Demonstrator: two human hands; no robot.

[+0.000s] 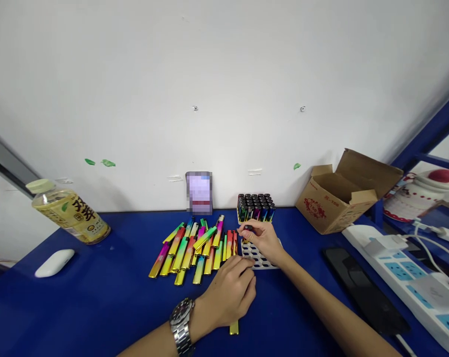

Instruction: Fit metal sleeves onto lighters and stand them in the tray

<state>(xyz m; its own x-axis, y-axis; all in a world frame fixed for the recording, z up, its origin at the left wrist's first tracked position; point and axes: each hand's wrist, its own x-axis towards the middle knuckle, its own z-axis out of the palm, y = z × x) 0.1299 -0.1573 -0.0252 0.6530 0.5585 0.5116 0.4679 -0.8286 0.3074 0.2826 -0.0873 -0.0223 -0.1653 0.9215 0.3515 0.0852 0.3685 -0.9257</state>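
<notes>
My right hand (264, 241) pinches the dark top of a lighter (248, 228) at the back left corner of a white rack with holes (259, 265). The lighter's lower part is mostly hidden, so how deep it sits I cannot tell. Closer to me, my left hand (228, 290) is closed, its fingers curled beside the rack's left edge. From under its palm sticks the gold end of another lighter (234, 327). Left of the rack lies a loose pile of shiny gradient-coloured lighters (189, 253), with several more lined up against the rack.
Behind the rack stands a block of black-topped lighters (256, 207). A phone (199, 193) leans on the wall. An open cardboard box (332, 198), a dark phone (364, 287) and a power strip (399, 277) are right; a bottle (70, 210) and white mouse (55, 263) left.
</notes>
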